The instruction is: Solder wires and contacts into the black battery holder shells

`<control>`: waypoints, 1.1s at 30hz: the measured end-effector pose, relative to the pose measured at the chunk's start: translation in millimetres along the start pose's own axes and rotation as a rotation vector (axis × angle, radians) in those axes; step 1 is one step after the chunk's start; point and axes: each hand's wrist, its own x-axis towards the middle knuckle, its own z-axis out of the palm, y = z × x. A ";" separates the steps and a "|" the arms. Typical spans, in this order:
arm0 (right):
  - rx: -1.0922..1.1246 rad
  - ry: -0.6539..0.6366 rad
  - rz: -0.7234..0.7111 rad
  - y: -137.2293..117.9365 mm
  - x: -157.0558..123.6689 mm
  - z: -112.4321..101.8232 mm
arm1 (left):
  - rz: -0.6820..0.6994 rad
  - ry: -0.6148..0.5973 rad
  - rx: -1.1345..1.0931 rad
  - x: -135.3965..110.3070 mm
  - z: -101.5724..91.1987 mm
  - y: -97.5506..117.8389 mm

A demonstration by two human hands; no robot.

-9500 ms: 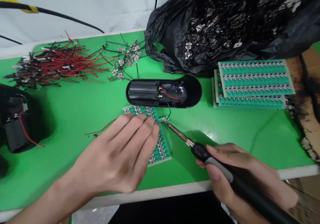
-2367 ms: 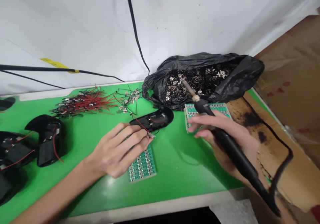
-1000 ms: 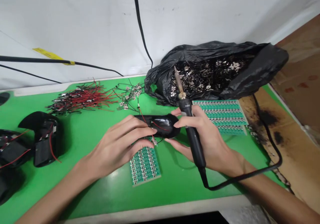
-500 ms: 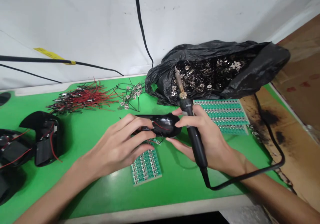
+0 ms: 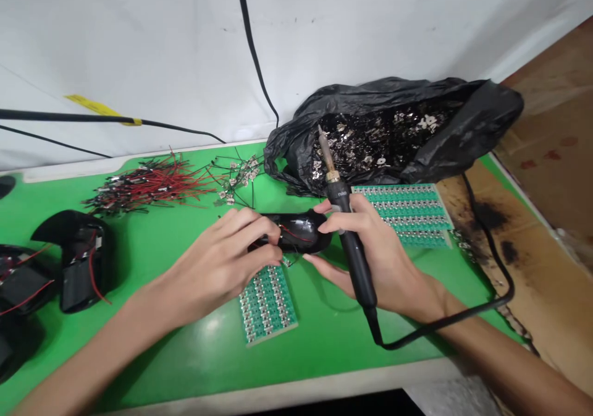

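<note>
A black oval plastic housing (image 5: 299, 230) with red and black wires inside lies on the green table (image 5: 162, 230). My left hand (image 5: 222, 264) is closed on its left end, fingers curled over it. My right hand (image 5: 370, 255) grips a black soldering iron (image 5: 352, 249) with its tip pointing up and away, while its thumb and forefinger also touch the housing's right end. A small green circuit board panel (image 5: 266, 305) lies just below the housing, partly under my left hand.
A black bag (image 5: 398, 131) of metal contacts sits at the back right, with a stack of green panels (image 5: 407, 215) before it. Red and black wires (image 5: 148, 184) are heaped at the back left. More black housings (image 5: 74, 258) lie far left. The iron's cord (image 5: 463, 317) loops right.
My right hand brought the iron back from the right and came onto the housing's right end. My left hand slid from the small panel up onto the housing's left end.
</note>
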 end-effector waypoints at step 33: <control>0.008 -0.004 0.021 -2.0 0.5 -0.1 | -0.057 0.036 -0.221 -4.1 10.1 12.9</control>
